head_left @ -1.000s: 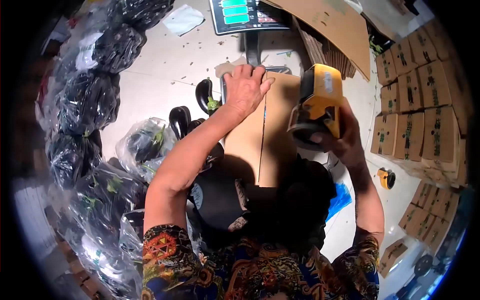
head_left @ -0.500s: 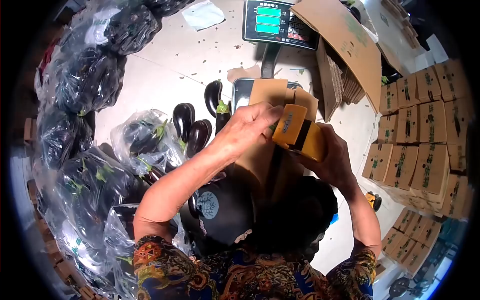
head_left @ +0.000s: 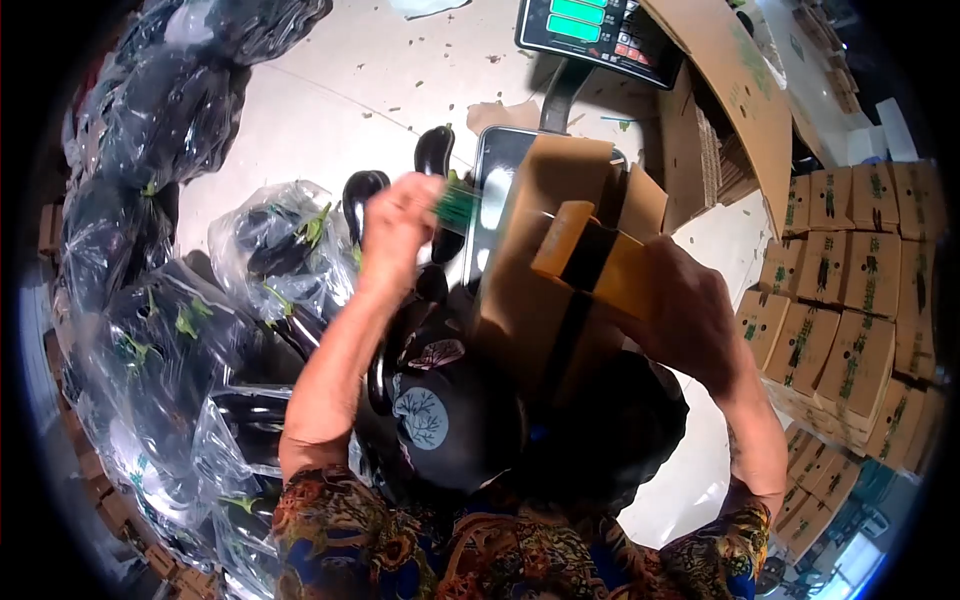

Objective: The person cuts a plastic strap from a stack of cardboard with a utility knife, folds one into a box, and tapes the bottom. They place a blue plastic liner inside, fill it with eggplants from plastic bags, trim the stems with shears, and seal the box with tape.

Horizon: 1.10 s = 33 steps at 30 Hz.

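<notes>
My right hand (head_left: 690,305) grips a yellow tape dispenser (head_left: 620,275) with a black band, held over an open cardboard box (head_left: 525,300). To the left, my left hand (head_left: 400,225) is closed and blurred by motion. From its fingers a clear strip of tape with green print (head_left: 458,205) stretches toward the dispenser. The box has raised flaps and lies on the metal platform of a scale (head_left: 495,180). Several dark eggplants (head_left: 433,155) lie on the floor beside the platform, partly hidden behind my left hand.
Bagged eggplants (head_left: 165,130) line the left side. The scale's lit display (head_left: 575,20) stands at the top, beside flattened cardboard (head_left: 730,90). Stacked printed cartons (head_left: 840,270) rise on the right. Close to my body are black-covered knees (head_left: 455,420). Scraps litter the pale floor (head_left: 330,110).
My left hand has moved left, away from the yellow dispenser, with the green-printed strip drawn out between them. My right hand and the dispenser have shifted slightly right; the whole view has shifted too.
</notes>
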Available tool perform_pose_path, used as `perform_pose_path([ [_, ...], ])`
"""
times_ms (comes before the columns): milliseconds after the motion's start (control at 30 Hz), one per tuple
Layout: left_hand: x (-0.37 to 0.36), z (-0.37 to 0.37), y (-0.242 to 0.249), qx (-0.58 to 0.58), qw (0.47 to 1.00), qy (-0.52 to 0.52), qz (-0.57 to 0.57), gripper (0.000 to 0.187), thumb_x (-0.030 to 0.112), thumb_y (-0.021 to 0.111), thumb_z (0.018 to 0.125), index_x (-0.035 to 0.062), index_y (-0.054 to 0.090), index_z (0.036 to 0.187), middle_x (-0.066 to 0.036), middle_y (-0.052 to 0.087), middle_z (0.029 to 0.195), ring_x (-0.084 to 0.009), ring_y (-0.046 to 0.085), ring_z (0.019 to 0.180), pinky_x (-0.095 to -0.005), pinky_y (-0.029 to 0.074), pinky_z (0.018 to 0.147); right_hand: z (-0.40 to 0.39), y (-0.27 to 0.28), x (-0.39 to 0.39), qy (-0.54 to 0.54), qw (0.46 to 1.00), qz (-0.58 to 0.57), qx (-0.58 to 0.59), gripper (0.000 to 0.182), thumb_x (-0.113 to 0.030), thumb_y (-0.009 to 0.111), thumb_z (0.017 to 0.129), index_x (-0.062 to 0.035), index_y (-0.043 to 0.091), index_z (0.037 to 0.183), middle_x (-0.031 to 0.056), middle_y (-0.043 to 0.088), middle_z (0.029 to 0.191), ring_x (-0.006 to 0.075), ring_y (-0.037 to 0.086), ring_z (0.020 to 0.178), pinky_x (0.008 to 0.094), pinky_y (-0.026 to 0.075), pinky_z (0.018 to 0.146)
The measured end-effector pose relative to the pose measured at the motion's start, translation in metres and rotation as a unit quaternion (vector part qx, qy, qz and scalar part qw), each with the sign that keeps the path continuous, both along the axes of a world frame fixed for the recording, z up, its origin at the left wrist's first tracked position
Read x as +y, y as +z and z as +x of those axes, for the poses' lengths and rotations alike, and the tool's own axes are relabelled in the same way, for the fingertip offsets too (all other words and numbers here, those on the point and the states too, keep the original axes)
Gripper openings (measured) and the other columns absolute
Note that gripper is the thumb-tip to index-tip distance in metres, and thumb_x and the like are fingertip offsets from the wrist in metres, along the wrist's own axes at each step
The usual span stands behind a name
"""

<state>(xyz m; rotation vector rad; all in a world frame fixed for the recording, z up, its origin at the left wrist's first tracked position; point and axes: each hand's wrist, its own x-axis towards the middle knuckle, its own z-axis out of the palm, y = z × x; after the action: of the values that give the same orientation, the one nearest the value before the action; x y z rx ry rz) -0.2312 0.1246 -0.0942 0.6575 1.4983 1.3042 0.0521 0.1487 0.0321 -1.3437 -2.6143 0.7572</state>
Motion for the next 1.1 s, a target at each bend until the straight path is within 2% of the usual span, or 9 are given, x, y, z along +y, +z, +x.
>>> perform_pose_path([
  [67, -0.002, -0.04, -0.035, -0.089, 0.995, -0.022, 0.029, 0.026, 0.027, 0.063, 0.094, 0.0133, 0.056, 0.073, 0.008, 0.044, 0.059, -0.0037, 0.035, 0.05, -0.0203, 0.027, 0.047, 0.006, -0.001, -0.001, 0.005, 1.0, 0.018, 0.001, 0.044, -0.014, 0.081, 0.07, -0.0023, 0.052, 0.101, 0.0188, 0.065, 0.088, 0.0375, 0.068, 0.077, 0.0401, 0.057, 0.065],
  [200, -0.009, -0.033, -0.055, -0.075, 0.997, -0.008, 0.014, 0.033, 0.024, 0.061, 0.097, 0.012, 0.05, 0.067, 0.01, 0.038, 0.058, -0.0021, 0.029, 0.051, -0.0221, 0.023, 0.047, 0.004, -0.002, 0.002, 0.007, 0.999, 0.018, -0.045, 0.054, -0.023, 0.086, 0.065, -0.0024, 0.056, 0.105, 0.0167, 0.065, 0.089, 0.0362, 0.068, 0.079, 0.04, 0.057, 0.068],
  [400, -0.004, 0.0, -0.111, 0.205, 0.976, -0.012, 0.068, 0.036, 0.023, 0.06, 0.097, 0.0027, 0.049, 0.069, 0.001, 0.043, 0.059, -0.0077, 0.037, 0.057, -0.0269, 0.035, 0.052, 0.008, -0.011, 0.005, -0.018, 0.997, -0.009, -0.074, 0.057, -0.025, 0.087, 0.064, -0.0033, 0.056, 0.107, 0.0167, 0.066, 0.089, 0.0362, 0.068, 0.081, 0.0418, 0.056, 0.07],
  [467, -0.003, 0.021, -0.11, 0.317, 0.944, -0.032, 0.081, 0.031, 0.023, 0.055, 0.098, 0.0027, 0.053, 0.075, -0.016, 0.049, 0.057, -0.0228, 0.045, 0.049, -0.0361, 0.041, 0.05, 0.007, -0.012, 0.005, -0.005, 0.998, 0.007, -0.056, 0.048, -0.015, 0.084, 0.066, -0.0034, 0.054, 0.101, 0.0161, 0.065, 0.087, 0.0349, 0.068, 0.077, 0.0393, 0.057, 0.065],
  [600, 0.003, 0.053, -0.125, 0.385, 0.903, -0.169, 0.085, 0.025, 0.023, 0.052, 0.097, 0.0032, 0.05, 0.083, -0.023, 0.056, 0.062, -0.0447, 0.058, 0.06, -0.0513, 0.043, 0.051, 0.012, -0.021, 0.004, -0.003, 0.998, 0.031, -0.056, 0.048, -0.012, 0.083, 0.064, -0.004, 0.053, 0.101, 0.0147, 0.065, 0.086, 0.0344, 0.067, 0.075, 0.0386, 0.056, 0.062],
  [867, 0.014, 0.042, -0.142, 0.45, 0.834, -0.32, 0.016, 0.019, 0.024, 0.054, 0.092, 0.0061, 0.05, 0.096, -0.022, 0.064, 0.077, -0.0445, 0.062, 0.073, -0.0553, 0.049, 0.067, 0.025, -0.039, 0.0, 0.0, 0.998, 0.058, 0.03, 0.055, -0.013, 0.081, 0.061, -0.0066, 0.052, 0.107, 0.013, 0.063, 0.086, 0.0347, 0.065, 0.075, 0.0405, 0.054, 0.063],
  [933, 0.021, 0.029, -0.189, 0.436, 0.85, -0.253, 0.151, 0.025, 0.021, 0.054, 0.091, 0.0071, 0.059, 0.112, -0.019, 0.066, 0.097, -0.0386, 0.064, 0.088, -0.0478, 0.052, 0.075, 0.028, -0.038, -0.002, -0.002, 0.998, 0.055, 0.032, 0.055, -0.015, 0.081, 0.062, -0.0069, 0.052, 0.109, 0.0127, 0.062, 0.086, 0.0348, 0.065, 0.076, 0.0412, 0.053, 0.064],
  [1000, 0.054, 0.036, -0.117, 0.325, 0.928, -0.163, 0.079, 0.036, 0.022, 0.052, 0.093, 0.0037, 0.057, 0.123, -0.019, 0.064, 0.109, -0.0359, 0.063, 0.098, -0.0416, 0.051, 0.084, 0.028, -0.037, -0.002, -0.008, 0.998, 0.052, 0.038, 0.055, -0.017, 0.081, 0.063, -0.0068, 0.052, 0.109, 0.0124, 0.062, 0.086, 0.0348, 0.064, 0.077, 0.0418, 0.052, 0.065],
  [1100, 0.09, 0.054, -0.019, 0.403, 0.868, -0.183, 0.223, 0.045, 0.032, 0.054, 0.092, 0.0012, 0.056, 0.126, -0.022, 0.057, 0.125, -0.0371, 0.054, 0.117, -0.0395, 0.042, 0.098, 0.03, -0.038, -0.001, 0.0, 0.998, 0.049, 0.046, 0.054, -0.019, 0.081, 0.065, -0.0061, 0.052, 0.109, 0.0135, 0.061, 0.087, 0.035, 0.065, 0.077, 0.0421, 0.052, 0.064],
])
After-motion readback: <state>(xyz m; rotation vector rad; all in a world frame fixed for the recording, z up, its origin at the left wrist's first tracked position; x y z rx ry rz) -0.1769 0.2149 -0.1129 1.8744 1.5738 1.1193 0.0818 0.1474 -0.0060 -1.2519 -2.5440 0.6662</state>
